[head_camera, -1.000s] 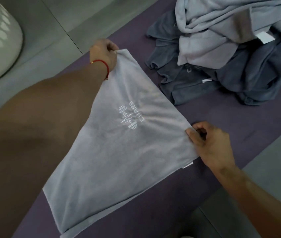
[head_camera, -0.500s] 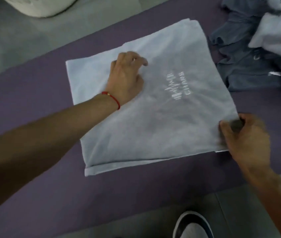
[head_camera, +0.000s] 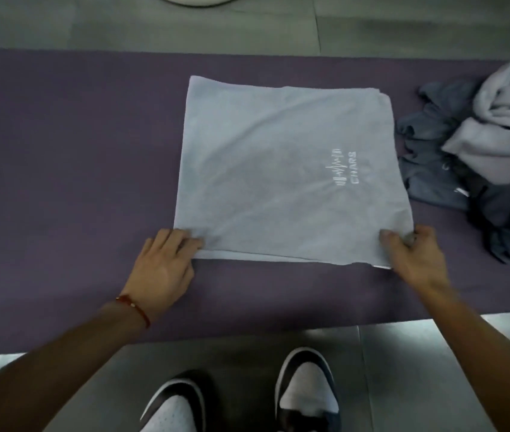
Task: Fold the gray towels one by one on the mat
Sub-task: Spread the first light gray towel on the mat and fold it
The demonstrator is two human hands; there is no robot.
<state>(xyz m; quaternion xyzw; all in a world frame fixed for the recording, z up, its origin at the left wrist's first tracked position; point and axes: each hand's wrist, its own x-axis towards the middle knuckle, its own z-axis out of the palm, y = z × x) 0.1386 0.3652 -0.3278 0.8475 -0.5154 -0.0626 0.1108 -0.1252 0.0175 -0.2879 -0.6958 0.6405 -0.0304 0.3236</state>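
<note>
Towel between my hands, at its near corners.
My left hand (head_camera: 166, 263) and right hand (head_camera: 412, 257) each pinch a corner of the light gray towel (head_camera: 278, 169), lying flat, folded, white logo up, on the purple mat (head_camera: 60, 151).

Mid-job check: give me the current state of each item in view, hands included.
light gray towel: folded once at least, flat on the mat, logo up.
left hand: grips the towel's near left corner.
right hand: pinches the towel's near right corner.
towel pile: unfolded, heaped at the mat's right end.
purple mat: spread flat on the floor.
</note>
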